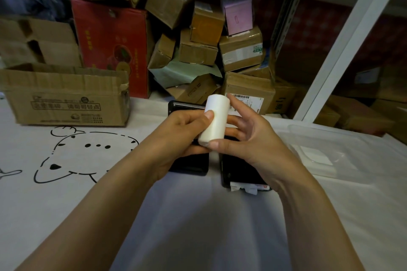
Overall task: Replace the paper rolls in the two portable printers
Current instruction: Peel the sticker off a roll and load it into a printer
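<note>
hands: left + right | pinching paper roll | above printers

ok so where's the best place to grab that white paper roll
Around its curved side, mid-length. The paper roll is a short smooth cylinder tilted upright, so come from left and right, as the left hand and right hand do, keeping both flat ends free.
</note>
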Demonstrator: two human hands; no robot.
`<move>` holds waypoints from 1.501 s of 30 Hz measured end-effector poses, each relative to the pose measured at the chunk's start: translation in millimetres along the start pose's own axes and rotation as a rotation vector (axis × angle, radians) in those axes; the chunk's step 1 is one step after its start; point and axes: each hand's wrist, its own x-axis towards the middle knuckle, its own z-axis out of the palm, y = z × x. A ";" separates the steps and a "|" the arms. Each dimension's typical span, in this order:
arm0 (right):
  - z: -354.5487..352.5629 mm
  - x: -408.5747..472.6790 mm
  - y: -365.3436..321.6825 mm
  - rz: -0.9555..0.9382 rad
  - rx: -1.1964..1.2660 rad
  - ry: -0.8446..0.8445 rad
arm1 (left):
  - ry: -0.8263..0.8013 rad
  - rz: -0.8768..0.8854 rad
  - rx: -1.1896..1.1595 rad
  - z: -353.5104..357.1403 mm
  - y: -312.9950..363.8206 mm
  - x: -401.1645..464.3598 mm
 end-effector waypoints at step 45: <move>-0.9 -3.2 -3.8 0.018 0.566 -0.083 | 0.291 0.381 0.522 -0.7 17.4 -8.3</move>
